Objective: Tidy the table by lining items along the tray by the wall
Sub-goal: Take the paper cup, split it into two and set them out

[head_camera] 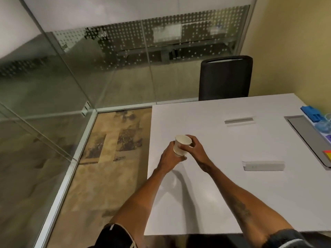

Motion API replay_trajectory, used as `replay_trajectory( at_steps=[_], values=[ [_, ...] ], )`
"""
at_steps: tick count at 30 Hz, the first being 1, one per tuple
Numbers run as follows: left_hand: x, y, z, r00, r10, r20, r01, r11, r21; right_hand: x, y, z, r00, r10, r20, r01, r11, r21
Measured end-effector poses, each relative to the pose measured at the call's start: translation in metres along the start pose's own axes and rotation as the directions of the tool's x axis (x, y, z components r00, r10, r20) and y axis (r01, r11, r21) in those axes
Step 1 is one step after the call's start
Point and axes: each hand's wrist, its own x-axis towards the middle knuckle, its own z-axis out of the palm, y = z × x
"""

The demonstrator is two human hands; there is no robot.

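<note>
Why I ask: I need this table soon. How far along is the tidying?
Done: a blue box and a multicoloured piece lie along the grey tray by the wall. In hand: the left hand and right hand both hold a paper cup above the table, apart from the tray. Left: setting that cup into the line; the view crops the tray, so more may remain.

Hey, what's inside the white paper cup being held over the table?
The white paper cup shows only pale inner wall through its open mouth, no contents visible. Its floor is out of sight. The left hand and right hand grip its outside.
</note>
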Motion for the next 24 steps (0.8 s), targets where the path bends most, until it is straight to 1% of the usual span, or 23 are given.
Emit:
replay_trajectory(
  at_steps=[6,11,14,16,19,21,24],
  values=[
    [0.029,-0.007,-0.02,0.995,0.038,0.087,-0.042,0.998,0.038,0.019,-0.003,0.009,0.981,0.0,-0.196,0.016,0.997,0.081],
    [0.057,-0.02,-0.044,0.988,0.087,0.13,-0.093,0.995,0.045,0.03,0.0,0.022,0.924,0.027,-0.381,0.03,0.989,0.143],
    [0.076,-0.033,-0.065,0.982,0.107,0.154,-0.112,0.993,0.025,0.034,0.003,0.037,0.887,0.033,-0.461,0.031,0.991,0.131],
    [0.089,-0.042,-0.081,0.971,0.137,0.197,-0.144,0.989,0.022,0.035,0.006,0.052,0.851,0.049,-0.522,0.023,0.991,0.131],
    [0.108,-0.054,-0.108,0.949,0.184,0.256,-0.198,0.98,0.031,0.038,0.006,0.086,0.776,0.099,-0.623,0.007,0.986,0.166],
    [0.12,-0.062,-0.126,0.938,0.211,0.274,-0.236,0.97,0.06,0.041,0.006,0.11,0.722,0.134,-0.678,-0.011,0.983,0.182],
    [0.137,-0.073,-0.152,0.917,0.245,0.314,-0.29,0.951,0.104,0.049,0.003,0.144,0.662,0.145,-0.736,-0.007,0.982,0.188]
  ],
)
